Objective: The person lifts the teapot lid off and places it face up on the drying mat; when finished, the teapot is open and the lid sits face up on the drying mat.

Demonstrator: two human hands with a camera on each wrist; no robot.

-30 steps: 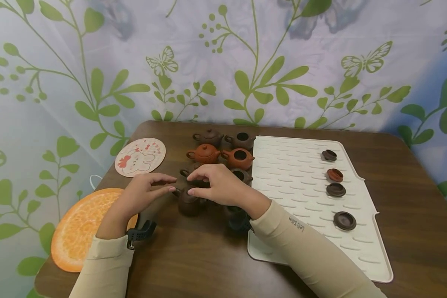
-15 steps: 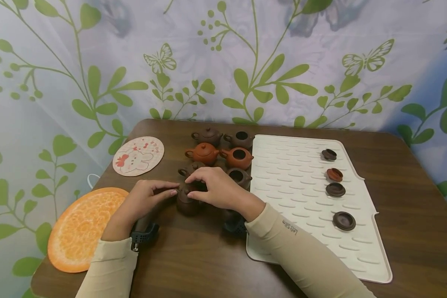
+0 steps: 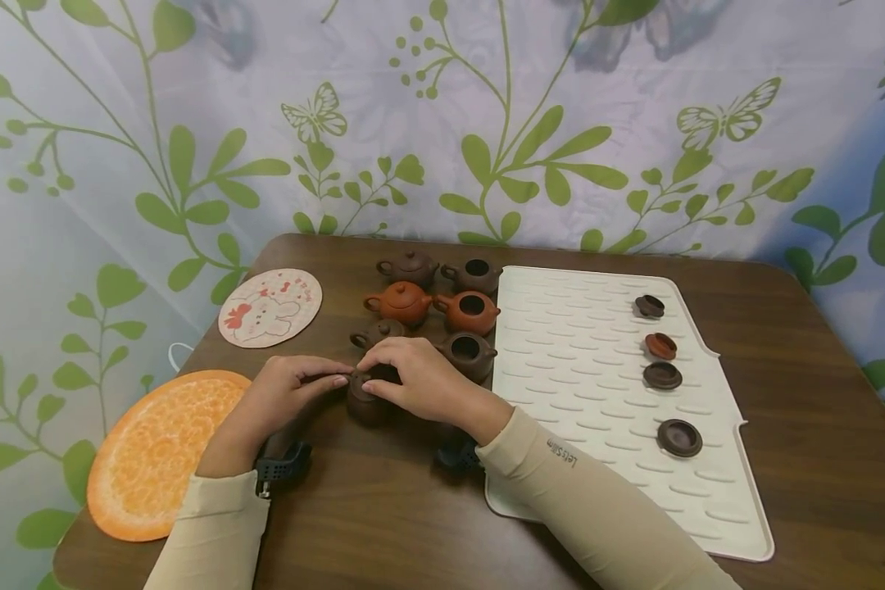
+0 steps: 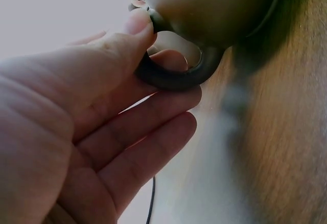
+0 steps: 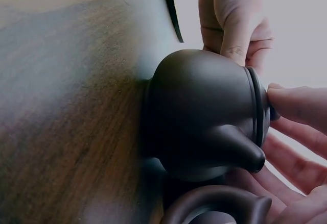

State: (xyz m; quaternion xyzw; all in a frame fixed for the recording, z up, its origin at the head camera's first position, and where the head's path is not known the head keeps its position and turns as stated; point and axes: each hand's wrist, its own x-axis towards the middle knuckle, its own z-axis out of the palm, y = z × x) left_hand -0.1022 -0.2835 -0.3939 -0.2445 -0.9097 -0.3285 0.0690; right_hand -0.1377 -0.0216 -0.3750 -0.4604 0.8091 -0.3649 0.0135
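A small dark-brown teapot point(image 3: 365, 408) stands on the table, its lid seated on top. My left hand point(image 3: 274, 399) pinches its looped handle point(image 4: 176, 81) between thumb and fingers. From the other side, my right hand point(image 3: 431, 383) holds the lid point(image 5: 261, 109), with the thumb against its top by the knob; some of its fingers are hidden. In the right wrist view the teapot's short spout point(image 5: 240, 147) points toward the right hand's side. Another teapot's handle point(image 5: 214, 196) lies close to that spout.
Behind stand two orange teapots, one lidded point(image 3: 402, 305) and one lidless point(image 3: 470, 313), and several brown teapots point(image 3: 470, 354). Several loose lids point(image 3: 680, 438) lie on a white mat point(image 3: 560, 410) at right. An orange-slice mat point(image 3: 165, 455) and a bunny coaster point(image 3: 273, 310) lie left.
My left hand has moved in to the teapot's handle. My right hand has come slightly down and left onto the lid. The head view has shifted a little.
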